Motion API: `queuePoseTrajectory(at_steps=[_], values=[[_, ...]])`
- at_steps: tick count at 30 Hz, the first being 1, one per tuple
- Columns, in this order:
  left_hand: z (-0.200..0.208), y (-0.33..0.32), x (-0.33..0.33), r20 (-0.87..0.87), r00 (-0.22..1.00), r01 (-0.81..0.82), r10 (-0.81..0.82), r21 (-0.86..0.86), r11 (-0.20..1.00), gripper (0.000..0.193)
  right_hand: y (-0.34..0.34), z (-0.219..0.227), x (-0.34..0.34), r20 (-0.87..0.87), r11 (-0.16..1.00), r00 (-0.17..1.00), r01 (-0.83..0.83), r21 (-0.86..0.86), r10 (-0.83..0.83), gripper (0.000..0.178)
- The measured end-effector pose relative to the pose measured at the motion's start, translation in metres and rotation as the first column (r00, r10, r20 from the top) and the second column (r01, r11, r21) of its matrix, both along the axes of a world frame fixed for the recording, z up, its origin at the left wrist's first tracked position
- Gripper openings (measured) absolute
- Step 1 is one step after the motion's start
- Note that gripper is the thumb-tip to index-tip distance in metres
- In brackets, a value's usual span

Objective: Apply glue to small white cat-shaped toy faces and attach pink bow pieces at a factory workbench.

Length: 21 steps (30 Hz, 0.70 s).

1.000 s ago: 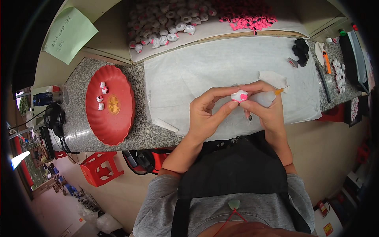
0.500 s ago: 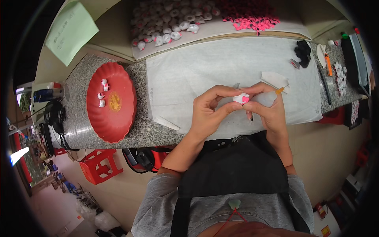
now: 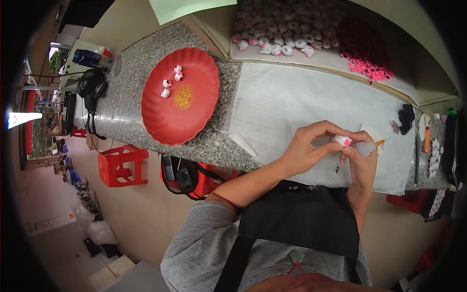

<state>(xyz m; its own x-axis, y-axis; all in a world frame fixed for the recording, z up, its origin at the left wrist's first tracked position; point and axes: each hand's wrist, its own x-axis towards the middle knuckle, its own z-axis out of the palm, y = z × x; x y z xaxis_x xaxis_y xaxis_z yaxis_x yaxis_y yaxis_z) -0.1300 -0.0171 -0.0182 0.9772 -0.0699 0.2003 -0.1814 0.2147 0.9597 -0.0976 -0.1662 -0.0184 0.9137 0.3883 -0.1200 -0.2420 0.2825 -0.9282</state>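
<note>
My left hand [image 3: 309, 150] pinches a small white rounded figure [image 3: 341, 141] with a bright pink patch, between thumb and fingers. My right hand [image 3: 364, 165] meets it from the other side, its fingertips close against the figure. Tucked in that right hand is a translucent squeeze bottle [image 3: 365, 148] with an orange needle tip that points away to the right. A thin dark-tipped tool [image 3: 337, 168] shows below the fingers; most of it is hidden. Both hands are above a white sheet [image 3: 287, 97] on the counter.
To the left, a red scalloped tray [image 3: 160, 119] holds several white-and-pink figures [image 3: 167, 83]. Many white pieces [image 3: 287, 41] and a heap of pink pieces [image 3: 367, 68] fill the shelf behind. A black cloth [image 3: 406, 119] and an orange-handled tool [image 3: 427, 140] lie at right.
The view has swung left, so the tray and counter appear farther right and more of the left side shows. Both hands keep hold of the same things.
</note>
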Motion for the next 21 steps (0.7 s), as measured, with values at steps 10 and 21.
queuePoseTrajectory(at_steps=[10, 21], values=[[0.019, 0.14, -0.011, 0.388, 0.573, -0.764, 0.722, 0.571, 0.299, 0.018, -0.007, -0.005, 0.014, 0.1, 0.992, 0.994, -0.023, -0.123, 0.036, 0.04], [0.029, 0.121, 0.022, 0.612, 0.714, -0.681, 0.341, 0.72, 0.132, 0.024, -0.008, -0.011, 0.011, 0.121, 0.991, 0.991, -0.05, -0.126, 0.065, 0.042]])
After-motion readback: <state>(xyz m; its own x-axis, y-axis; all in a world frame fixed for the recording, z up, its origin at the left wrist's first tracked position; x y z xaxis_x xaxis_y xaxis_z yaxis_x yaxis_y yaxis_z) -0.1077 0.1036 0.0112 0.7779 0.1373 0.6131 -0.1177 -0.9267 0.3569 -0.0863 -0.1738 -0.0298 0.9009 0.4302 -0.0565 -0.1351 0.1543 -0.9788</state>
